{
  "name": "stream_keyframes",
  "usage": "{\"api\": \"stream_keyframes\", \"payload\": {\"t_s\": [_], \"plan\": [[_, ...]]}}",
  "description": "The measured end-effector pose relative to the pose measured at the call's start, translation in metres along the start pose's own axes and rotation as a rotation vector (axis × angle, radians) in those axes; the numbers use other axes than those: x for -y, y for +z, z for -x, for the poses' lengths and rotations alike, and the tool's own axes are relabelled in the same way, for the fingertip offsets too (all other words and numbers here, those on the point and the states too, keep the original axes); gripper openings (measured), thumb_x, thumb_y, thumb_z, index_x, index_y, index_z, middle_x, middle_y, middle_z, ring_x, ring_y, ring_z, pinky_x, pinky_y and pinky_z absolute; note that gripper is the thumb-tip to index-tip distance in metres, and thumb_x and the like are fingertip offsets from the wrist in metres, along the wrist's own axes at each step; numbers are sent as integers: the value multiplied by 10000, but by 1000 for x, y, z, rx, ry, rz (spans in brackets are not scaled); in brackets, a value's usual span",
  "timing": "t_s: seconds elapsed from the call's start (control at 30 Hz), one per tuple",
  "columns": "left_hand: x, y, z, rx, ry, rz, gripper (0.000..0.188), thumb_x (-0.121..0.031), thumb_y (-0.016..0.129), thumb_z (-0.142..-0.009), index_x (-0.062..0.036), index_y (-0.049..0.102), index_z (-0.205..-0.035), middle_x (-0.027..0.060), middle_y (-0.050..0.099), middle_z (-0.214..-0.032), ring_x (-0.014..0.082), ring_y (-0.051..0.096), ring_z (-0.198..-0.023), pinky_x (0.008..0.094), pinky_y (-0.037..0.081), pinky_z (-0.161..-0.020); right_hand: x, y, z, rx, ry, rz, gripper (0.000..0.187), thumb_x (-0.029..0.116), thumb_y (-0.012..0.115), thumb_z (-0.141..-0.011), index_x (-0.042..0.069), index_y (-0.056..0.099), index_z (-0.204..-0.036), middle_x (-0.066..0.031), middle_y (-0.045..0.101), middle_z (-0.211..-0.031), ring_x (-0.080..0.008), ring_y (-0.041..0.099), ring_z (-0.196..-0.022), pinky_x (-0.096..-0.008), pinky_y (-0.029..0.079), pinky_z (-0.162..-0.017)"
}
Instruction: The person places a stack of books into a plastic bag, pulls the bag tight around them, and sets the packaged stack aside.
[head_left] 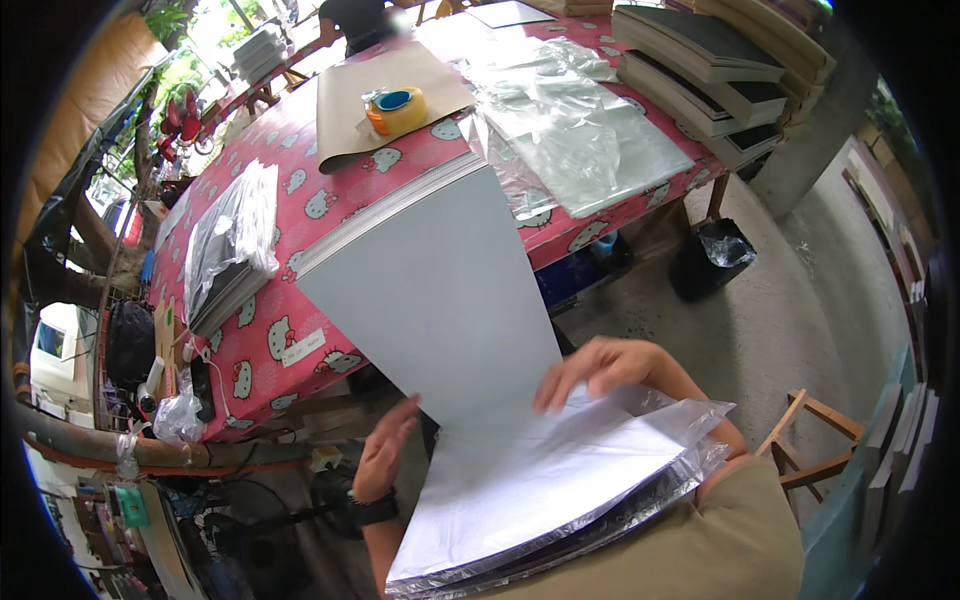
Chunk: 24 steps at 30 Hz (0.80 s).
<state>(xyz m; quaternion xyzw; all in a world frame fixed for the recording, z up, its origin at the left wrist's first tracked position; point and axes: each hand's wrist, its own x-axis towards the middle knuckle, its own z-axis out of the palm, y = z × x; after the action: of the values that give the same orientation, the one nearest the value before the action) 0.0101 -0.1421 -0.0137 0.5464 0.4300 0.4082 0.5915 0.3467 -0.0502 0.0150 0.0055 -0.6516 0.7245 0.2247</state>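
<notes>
Plastic-sleeved stack (540, 470) lies at 5 o'clock, on the wearer's lap: white upper face, glossy transparent film wrinkled and projecting past the edges, darker layers under the near edge. Grey-faced sheet stack (450, 270) occupies the centre, flat and matte, pale layered edges showing toward 11 o'clock; its wide end is on the pink cat-print tablecloth (350, 192), its narrower-looking end extends off the table toward the lap.

Right hand (608, 368), 4 o'clock: over the sleeved stack's far edge, fingers bent and blurred; cannot tell whether they pinch film. Left hand (385, 455), 7 o'clock: just beside the stack, fingers extended and close together, apparently holding nothing.

Visibility: motion blur obscures where the 2 stacks meet; contact there is unclear. Sleeved stack's lower layers are mostly hidden, uncountable. Co-worker (352, 22) at 11 o'clock is cut off by the top edge.
</notes>
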Motion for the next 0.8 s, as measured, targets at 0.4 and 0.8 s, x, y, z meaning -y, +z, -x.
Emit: {"api": "stream_keyframes", "payload": {"t_s": [0.4,0.8], "plan": [[89,-10,3,-2,-327,-926,316,-265,547,-786,-31,583,-996,158,585,-960,284,556,-896,348,437,-767,16,-185,-42,-1088,42,609,207,194,550,-807,0,606,-849,-57,613,-731,-121,556,-639,-226,445,-618],[-64,-15,-21,-552,297,-917,261,-176,642,-703,-16,594,-903,133,600,-904,277,557,-880,354,408,-789,75,-193,-56,-1475,-134,1296,154,146,573,-761,19,553,-845,-142,597,-705,-252,579,-717,-351,432,-655]]}}
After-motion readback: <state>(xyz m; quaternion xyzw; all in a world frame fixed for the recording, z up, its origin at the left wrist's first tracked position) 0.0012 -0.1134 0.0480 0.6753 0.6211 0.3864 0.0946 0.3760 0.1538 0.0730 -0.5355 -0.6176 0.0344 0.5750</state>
